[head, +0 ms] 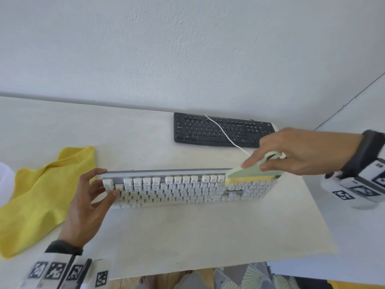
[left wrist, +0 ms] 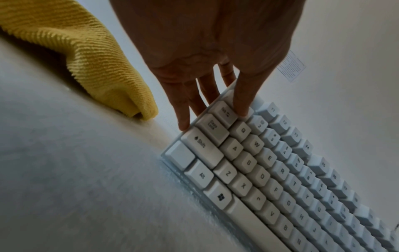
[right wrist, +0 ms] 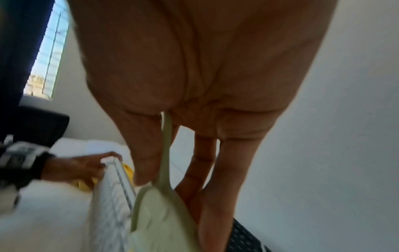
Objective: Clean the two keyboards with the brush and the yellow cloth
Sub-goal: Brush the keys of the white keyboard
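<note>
The white keyboard [head: 177, 190] [left wrist: 259, 170] stands tilted up on its front edge on the cream mat. My left hand [head: 109, 182] [left wrist: 212, 119] grips its left end, thumb on the keys and fingers behind the edge. My right hand [head: 255, 165] pinches the pale green brush [head: 245, 174] [right wrist: 159, 221], whose yellow bristles rest on the top rows at the keyboard's right end. The black keyboard [head: 208, 130] lies flat behind, near the wall. The yellow cloth [head: 41, 195] [left wrist: 97, 51] lies crumpled on the table left of my left hand.
A white cable [head: 220, 130] runs across the black keyboard toward the white one. The cream mat [head: 208, 236] ends on the right near my right wrist. A white object [head: 4, 180] shows at the far left edge. The wall stands close behind the table.
</note>
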The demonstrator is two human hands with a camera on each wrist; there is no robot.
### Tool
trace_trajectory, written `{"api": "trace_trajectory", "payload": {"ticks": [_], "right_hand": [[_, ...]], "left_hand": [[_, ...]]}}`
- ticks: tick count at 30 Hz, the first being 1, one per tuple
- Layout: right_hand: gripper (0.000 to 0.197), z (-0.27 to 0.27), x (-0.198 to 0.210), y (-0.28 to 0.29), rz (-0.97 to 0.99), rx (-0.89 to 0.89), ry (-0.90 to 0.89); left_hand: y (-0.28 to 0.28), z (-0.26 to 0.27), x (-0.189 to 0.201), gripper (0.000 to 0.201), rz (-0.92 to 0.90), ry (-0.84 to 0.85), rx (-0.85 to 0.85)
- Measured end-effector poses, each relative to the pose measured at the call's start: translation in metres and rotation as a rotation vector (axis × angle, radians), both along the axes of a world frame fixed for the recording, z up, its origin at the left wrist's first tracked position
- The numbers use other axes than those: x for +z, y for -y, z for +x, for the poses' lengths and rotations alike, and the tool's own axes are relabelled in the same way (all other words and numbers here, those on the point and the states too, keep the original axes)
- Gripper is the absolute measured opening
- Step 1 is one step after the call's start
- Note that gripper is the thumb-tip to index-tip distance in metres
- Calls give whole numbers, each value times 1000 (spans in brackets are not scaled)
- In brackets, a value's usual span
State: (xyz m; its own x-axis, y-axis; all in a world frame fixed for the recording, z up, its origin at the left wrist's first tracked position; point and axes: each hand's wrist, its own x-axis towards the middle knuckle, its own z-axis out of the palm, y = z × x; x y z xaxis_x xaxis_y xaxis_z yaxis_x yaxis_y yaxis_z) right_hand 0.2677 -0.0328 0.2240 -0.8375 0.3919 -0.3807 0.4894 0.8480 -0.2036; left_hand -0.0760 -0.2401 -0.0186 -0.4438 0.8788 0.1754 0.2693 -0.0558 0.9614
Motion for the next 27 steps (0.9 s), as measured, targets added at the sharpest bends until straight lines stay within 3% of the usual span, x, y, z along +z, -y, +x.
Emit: {"api": "trace_trajectory", "payload": {"ticks": [3, 6, 10, 15, 18, 22, 27], "right_hand": [[31, -15, -3, 9, -120, -23, -278], [30, -12, -19, 0, -133, -37, -153], [27, 4, -7, -12, -40, -54, 20], [32, -10, -5, -1, -135, -80, -229], [30, -1, -12, -12, -139, -127, -90], [26, 23, 13, -31, -83, -228, 50], [30, 15, 5, -12, -174, -281, -209]], "left_hand": [[1, 1, 0, 72, 4, 5, 2], [0, 2, 0, 68, 0, 3, 1], [-1, 1, 0, 63, -3, -16, 13], [-1, 3, 0, 64, -17, -13, 26], [-4, 2, 0, 58, -31, -15, 16], [-5, 0, 1, 62, -35, -36, 16], [-3, -1, 2, 68, -27, -51, 14]]}}
